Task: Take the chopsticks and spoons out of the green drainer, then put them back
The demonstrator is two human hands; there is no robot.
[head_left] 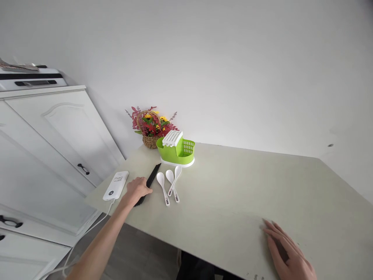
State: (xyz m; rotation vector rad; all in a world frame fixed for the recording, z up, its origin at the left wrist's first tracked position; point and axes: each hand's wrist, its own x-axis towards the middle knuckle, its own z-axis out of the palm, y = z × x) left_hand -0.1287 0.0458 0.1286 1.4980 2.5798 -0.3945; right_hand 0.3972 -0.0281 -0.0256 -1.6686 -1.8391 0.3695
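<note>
Glossy white plastic spoons [169, 186], matt table [233, 194]

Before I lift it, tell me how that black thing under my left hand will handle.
The black utensil looks long, flat and thin, so it probably won't roll. It seems rigid and light, likely plastic. The left hand covers its near end, so the far tip may tilt down when it is lifted.

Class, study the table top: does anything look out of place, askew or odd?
Mildly. Three white spoons lie loose beside the green caddy, two crossing each other. The left hand rests on a black knife. A white power bank sits at the table edge, cable dangling.
</note>
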